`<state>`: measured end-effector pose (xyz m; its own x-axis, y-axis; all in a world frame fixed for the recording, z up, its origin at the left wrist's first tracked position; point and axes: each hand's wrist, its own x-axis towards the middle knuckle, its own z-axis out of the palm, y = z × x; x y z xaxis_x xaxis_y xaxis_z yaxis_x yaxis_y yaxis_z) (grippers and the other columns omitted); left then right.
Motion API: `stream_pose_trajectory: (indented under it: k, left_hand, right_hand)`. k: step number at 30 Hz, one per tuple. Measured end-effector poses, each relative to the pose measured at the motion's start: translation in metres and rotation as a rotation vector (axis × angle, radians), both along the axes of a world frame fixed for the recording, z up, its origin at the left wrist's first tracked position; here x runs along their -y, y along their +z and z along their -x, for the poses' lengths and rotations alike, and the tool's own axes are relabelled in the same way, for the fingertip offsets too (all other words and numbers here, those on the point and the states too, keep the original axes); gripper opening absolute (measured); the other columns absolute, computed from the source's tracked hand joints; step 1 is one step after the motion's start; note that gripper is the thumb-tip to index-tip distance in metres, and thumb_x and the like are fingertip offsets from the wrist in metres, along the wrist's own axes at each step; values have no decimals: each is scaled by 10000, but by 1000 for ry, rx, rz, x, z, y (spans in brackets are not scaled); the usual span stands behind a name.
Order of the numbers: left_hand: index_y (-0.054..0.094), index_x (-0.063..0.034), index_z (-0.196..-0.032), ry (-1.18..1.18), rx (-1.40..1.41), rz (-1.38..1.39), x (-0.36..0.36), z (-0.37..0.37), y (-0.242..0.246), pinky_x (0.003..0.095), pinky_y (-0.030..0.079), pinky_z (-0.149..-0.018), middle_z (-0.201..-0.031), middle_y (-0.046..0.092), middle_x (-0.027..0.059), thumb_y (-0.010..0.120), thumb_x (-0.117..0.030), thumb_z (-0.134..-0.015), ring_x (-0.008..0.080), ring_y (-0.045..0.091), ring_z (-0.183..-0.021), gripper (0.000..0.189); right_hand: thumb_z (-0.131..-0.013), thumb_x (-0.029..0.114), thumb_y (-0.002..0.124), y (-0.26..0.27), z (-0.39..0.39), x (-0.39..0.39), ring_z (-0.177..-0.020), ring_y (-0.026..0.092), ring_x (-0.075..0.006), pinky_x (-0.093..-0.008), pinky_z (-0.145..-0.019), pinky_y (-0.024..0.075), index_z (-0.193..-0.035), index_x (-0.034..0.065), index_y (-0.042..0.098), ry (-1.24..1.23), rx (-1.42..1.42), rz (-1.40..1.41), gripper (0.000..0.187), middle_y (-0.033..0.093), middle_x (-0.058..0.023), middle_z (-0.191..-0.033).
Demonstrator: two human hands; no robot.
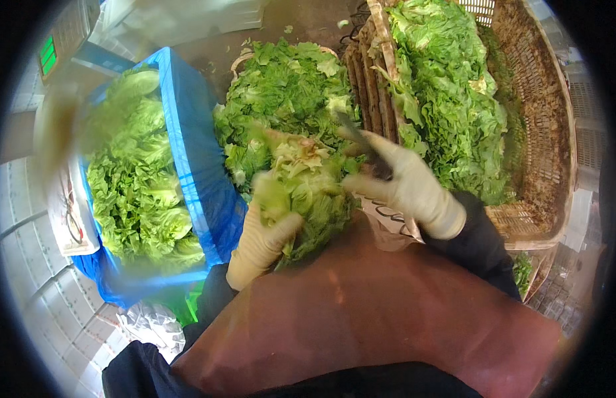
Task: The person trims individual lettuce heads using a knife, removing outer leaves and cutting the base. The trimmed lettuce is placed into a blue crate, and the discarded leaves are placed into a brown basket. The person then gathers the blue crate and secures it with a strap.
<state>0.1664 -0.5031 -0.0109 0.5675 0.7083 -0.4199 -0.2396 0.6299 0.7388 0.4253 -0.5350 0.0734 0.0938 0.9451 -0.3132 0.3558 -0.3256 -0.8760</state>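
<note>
My left hand (263,234), in a cream work glove, supports a leafy lettuce head (313,194) from its left side. The head is held in front of my apron, and its pale, browned leaf bases point away from me. My right hand (412,184), gloved too, holds a knife (360,132) with a dark blade, just right of the lettuce. The blade points up and to the left; the fingers partly hide the handle. Directly beyond the held head is a heap of loose lettuce leaves (293,74) in a basket whose rim shows only in part.
At left stands a crate lined with blue plastic (173,124), filled with lettuce heads (143,199). A large, dirt-stained plastic basket (547,149) at right holds piled leaves (452,109). A white box (71,214) stands left of the blue-lined crate. My reddish-brown apron (363,318) spreads below my hands.
</note>
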Motion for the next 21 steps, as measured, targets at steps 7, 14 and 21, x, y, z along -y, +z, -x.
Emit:
stream_pose_trajectory:
  k: [7,14,21]
  left_hand:
    - [497,-40,-1458,-59,369,513,-38,-13,4,431,513,-1047,-1411,582,159,474,-506,-1058,278,597,-1255,615]
    - [351,-92,-1572,-56,527,362,-52,-19,5,521,411,-1153,-1539,461,179,390,-856,-892,348,482,-1388,1023]
    - [486,-36,-1456,-22,35,-44,-26,-8,-78,481,483,-1082,-1421,578,158,669,-336,-938,317,571,-1288,625]
  right_hand:
    - [-854,25,778,16,-23,-17,-1079,710,-233,-348,-953,586,-1259,0,665,-9,492,-362,421,719,-137,-1154]
    - [-857,245,813,-11,-5,-21,-943,648,-148,-303,-864,523,-1239,6,667,11,-232,278,474,726,-83,-1040]
    - [-884,103,749,-76,-1,-8,-925,635,-82,-247,-866,521,-1326,19,640,-114,-286,9,462,714,7,-1061]
